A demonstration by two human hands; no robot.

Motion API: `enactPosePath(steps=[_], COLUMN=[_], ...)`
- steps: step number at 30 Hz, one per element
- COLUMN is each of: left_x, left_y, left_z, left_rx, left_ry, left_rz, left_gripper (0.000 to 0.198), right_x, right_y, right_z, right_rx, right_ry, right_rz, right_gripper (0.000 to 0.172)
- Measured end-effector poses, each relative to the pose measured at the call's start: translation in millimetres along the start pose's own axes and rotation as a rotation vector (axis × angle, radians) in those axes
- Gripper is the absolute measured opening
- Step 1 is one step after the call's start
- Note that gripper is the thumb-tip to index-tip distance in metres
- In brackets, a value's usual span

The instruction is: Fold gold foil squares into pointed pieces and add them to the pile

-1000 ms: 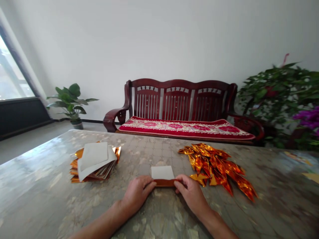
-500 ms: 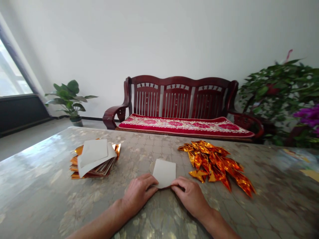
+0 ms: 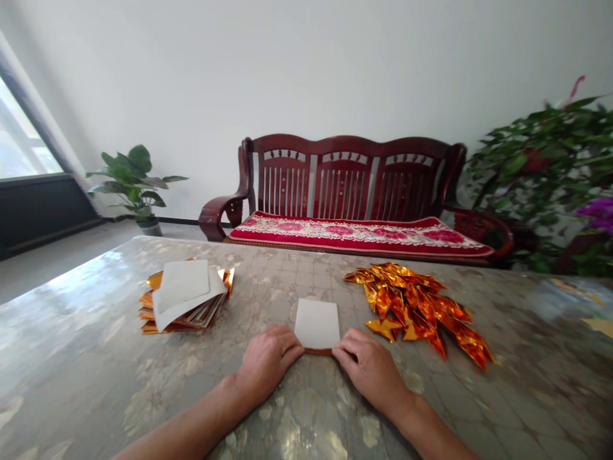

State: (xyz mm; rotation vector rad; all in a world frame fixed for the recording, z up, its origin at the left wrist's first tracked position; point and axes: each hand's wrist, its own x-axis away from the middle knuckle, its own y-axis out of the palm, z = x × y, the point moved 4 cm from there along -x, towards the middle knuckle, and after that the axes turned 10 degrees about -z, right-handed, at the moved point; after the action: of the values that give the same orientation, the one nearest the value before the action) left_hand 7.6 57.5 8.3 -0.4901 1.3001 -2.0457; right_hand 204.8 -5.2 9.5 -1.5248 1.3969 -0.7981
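Observation:
A sheet of paper lies white side up on the table in front of me, with a narrow orange foil strip folded up along its near edge. My left hand pinches the near left corner, thumb and fingers together. At the near right corner my right hand grips the same fold. To the left sits a stack of foil paper, white backs and orange-gold edges showing. On the right lies a heap of folded gold foil pieces, pointed at their ends.
The table has a patterned, glossy cover. Behind it stands a dark red wooden bench with a red floral cushion. A clear plastic bag rests at the table's right. Potted plants stand on both sides.
The near edge of the sheet, slightly bowed before, now lies straighter, with more of the orange strip showing. Both hands stay at its corners; the view has shifted slightly.

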Motion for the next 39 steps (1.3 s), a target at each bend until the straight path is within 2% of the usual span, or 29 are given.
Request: enactPosePath(steps=[5, 11, 26, 39], left_x=[-2, -6, -2, -2], left_y=[-0.8, -0.7, -2.2, -2.8], left_z=[-5, -11, -7, -1], left_rx=[0.001, -0.007, -0.032, -0.164], left_ry=[-0.107, -0.170, -0.189, -0.205], left_rz=[0.031, 0.045, 0.013, -0.020], left_gripper=[0.028, 0.029, 0.027, 0.030], right_x=[-3, -6, -6, -6], right_y=[2, 3, 2, 3], right_z=[1, 2, 1, 3], right_rx=[0.045, 0.106, 0.250, 0.334], right_ry=[0.089, 0.121, 0.071, 0.029], right_rz=[0.011, 0.036, 0.004, 0.068], right_gripper=[0.026, 0.023, 0.026, 0.025])
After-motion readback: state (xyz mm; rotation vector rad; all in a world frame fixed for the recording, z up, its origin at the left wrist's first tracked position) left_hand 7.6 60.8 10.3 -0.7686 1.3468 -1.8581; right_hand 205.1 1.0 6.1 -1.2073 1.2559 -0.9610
